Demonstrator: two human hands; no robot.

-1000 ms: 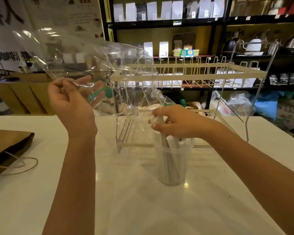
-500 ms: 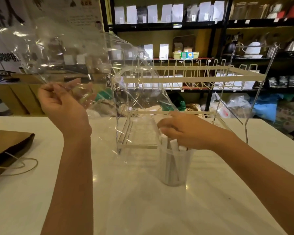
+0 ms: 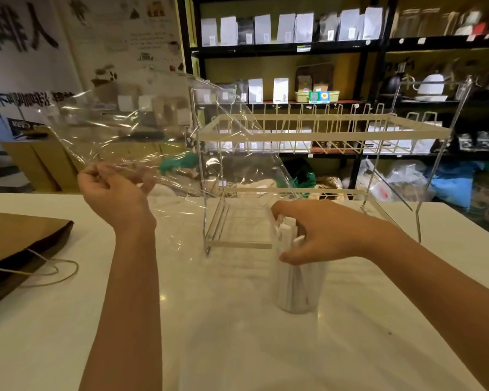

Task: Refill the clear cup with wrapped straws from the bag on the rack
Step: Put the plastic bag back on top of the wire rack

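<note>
A clear cup (image 3: pixel 299 289) stands on the white table, in front of the wire rack (image 3: pixel 322 131), with several white wrapped straws (image 3: pixel 287 235) standing in it. My right hand (image 3: pixel 319 230) is over the cup's mouth, its fingers curled around the straw tops. My left hand (image 3: pixel 113 190) is raised at the left and pinches the edge of a clear plastic bag (image 3: pixel 141 128). The bag hangs stretched in the air in front of the rack's left end and looks empty.
A brown paper bag (image 3: pixel 17 244) with string handles lies at the table's left edge. The two-tier rack stands at the middle back of the table (image 3: pixel 237 348). Behind it are dark shelves with pouches and kettles.
My left hand has drawn the plastic bag up and away to the left. My right hand has sunk lower over the cup, and the straws stand deeper in it.
</note>
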